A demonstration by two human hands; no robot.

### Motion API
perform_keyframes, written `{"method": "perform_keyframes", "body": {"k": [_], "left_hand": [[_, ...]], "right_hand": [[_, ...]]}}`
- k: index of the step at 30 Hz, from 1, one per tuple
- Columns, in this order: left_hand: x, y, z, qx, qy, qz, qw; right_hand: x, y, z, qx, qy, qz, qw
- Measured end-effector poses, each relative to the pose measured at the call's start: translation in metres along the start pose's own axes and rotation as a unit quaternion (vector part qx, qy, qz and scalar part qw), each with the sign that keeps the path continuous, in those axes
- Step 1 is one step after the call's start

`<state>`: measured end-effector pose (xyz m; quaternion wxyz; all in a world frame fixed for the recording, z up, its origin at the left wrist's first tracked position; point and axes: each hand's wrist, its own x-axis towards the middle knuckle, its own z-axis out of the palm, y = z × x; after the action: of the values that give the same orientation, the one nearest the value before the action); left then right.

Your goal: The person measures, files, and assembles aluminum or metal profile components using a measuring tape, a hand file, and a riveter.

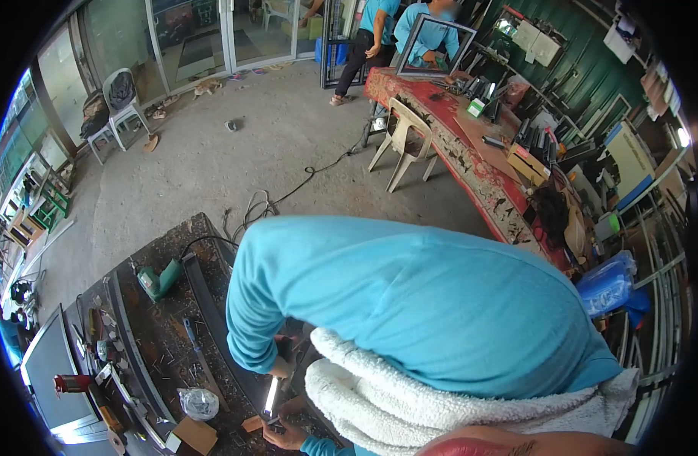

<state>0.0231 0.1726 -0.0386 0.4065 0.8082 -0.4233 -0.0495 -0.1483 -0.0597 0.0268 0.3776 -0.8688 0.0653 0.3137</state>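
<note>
A short, shiny metal strip (271, 396) stands out brightly over the dark workbench (160, 334), between my two hands. My left hand (287, 436) is closed on its lower end, thumb and fingers around it. Close to the strip's upper end is my right hand (283, 368), its fingers curled. The blue sleeve hides much of that hand, so what it grips cannot be made out. A small wooden piece (252, 423) lies beside my left hand. Long dark metal profiles (212, 304) and a screwdriver-like tool (191, 331) rest on the bench.
A green power drill (159, 280) lies on the bench, its cord running across the floor. Near the bench's front are a clear plastic bag (198, 404) and a cardboard box (192, 435). Two people stand by a red table (471, 163) with a frame (436, 47); a chair (404, 137) is beside it.
</note>
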Motion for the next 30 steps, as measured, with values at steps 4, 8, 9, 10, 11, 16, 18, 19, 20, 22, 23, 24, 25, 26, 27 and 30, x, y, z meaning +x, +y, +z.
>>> {"method": "perform_keyframes", "body": {"k": [4,8,9,10,11,16,18,19,20,22,23,24,25,26,27,30], "left_hand": [[-0.003,-0.018,0.005,0.01,0.009,0.0,1.0],[-0.002,-0.007,0.002,0.004,-0.006,-0.042,0.999],[-0.001,0.003,-0.001,0.005,-0.013,-0.058,0.998],[-0.001,0.001,-0.003,0.015,-0.013,-0.048,0.999],[0.0,-0.001,-0.003,0.022,-0.013,-0.037,0.999],[-0.001,-0.014,-0.004,0.05,-0.046,-0.063,0.996],[-0.001,-0.02,-0.001,0.049,-0.051,-0.066,0.995],[-0.004,-0.026,0.0,0.028,-0.037,-0.031,0.998],[-0.002,-0.029,0.002,0.013,-0.016,0.0,1.0],[0.004,-0.003,-0.005,0.033,-0.038,-0.023,0.998],[0.007,0.013,-0.008,0.055,-0.019,-0.021,0.998],[0.009,0.018,-0.007,0.042,-0.014,-0.015,0.999],[0.009,0.017,-0.007,0.043,-0.019,-0.02,0.999],[0.014,0.031,-0.011,-0.001,-0.059,-0.072,0.996],[0.014,0.031,-0.004,-0.009,-0.041,-0.093,0.995],[0.012,0.025,0.007,-0.013,-0.011,-0.052,0.999]], "right_hand": [[0.0,-0.002,0.0,-0.003,0.0,-0.004,1.0],[0.003,-0.004,0.002,-0.002,-0.007,-0.007,1.0],[0.005,-0.005,0.002,-0.001,-0.007,-0.01,1.0],[0.005,-0.005,0.001,-0.002,-0.006,-0.013,1.0],[0.004,-0.005,0.0,-0.002,-0.005,-0.015,1.0],[0.004,-0.001,-0.007,0.006,0.006,-0.023,1.0],[0.007,0.005,-0.014,0.004,0.007,-0.031,0.999],[0.009,0.008,-0.013,0.002,0.006,-0.042,0.999],[0.016,0.011,-0.012,-0.001,0.011,-0.055,0.998],[0.011,0.015,-0.01,0.012,0.058,-0.132,0.989],[0.006,0.016,-0.015,0.016,0.032,-0.133,0.99],[0.008,0.024,-0.02,0.015,0.037,-0.175,0.984],[-0.006,0.018,-0.035,0.03,0.026,-0.163,0.986],[-0.002,0.026,-0.038,0.035,0.013,-0.174,0.984],[-0.003,0.032,-0.045,-0.003,0.002,-0.173,0.985],[-0.01,0.026,-0.07,-0.054,-0.047,-0.122,0.99]]}}
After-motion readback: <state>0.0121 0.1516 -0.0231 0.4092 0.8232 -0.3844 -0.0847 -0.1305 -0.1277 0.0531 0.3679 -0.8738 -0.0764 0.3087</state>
